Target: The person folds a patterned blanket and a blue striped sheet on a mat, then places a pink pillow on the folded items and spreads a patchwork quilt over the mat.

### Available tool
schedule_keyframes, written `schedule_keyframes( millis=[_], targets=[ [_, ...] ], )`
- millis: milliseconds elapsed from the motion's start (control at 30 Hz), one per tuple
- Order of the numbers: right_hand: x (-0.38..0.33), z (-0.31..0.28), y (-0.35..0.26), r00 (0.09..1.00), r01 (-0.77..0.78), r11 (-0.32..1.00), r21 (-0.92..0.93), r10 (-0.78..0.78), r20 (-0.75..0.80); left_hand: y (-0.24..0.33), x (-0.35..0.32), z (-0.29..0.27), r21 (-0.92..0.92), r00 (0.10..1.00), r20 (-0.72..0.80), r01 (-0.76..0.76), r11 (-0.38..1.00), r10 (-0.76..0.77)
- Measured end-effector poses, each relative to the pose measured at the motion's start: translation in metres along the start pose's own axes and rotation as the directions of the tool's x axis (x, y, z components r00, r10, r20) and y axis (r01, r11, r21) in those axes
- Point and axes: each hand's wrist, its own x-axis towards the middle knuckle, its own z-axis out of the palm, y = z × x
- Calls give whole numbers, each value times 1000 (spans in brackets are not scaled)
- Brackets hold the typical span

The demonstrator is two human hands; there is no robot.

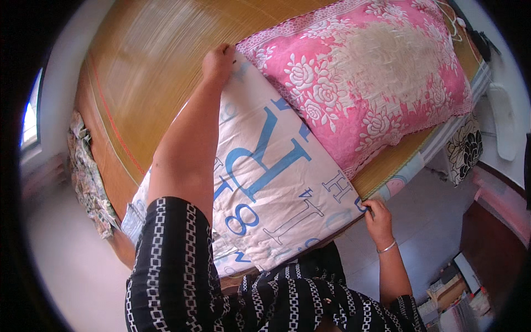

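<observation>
The left hand [219,63] reaches far forward, the right hand [379,219] nearer, each grip pinching printed cloth [265,182].

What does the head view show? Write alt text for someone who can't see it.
A person's left grip and right grip hold two corners of a white, blue-printed cloth over a tan mat, beside a pink floral pillow.

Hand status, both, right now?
Left hand: closed, holding the far corner of the white printed cloth.
Right hand: closed, holding the cloth's right corner.
</observation>
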Motion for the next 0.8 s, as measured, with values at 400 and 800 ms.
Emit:
schedule_keyframes(
  millis=[400,800],
  targets=[
    [72,42,-72,972,152,983,105,-168,164,-110,-344,-73,221,943,-244,282,934,-227],
    [-78,38,-323,845,188,828,529,-411,343,-158,-488,-111,-272,956,-80,250,929,-281]
  ],
)
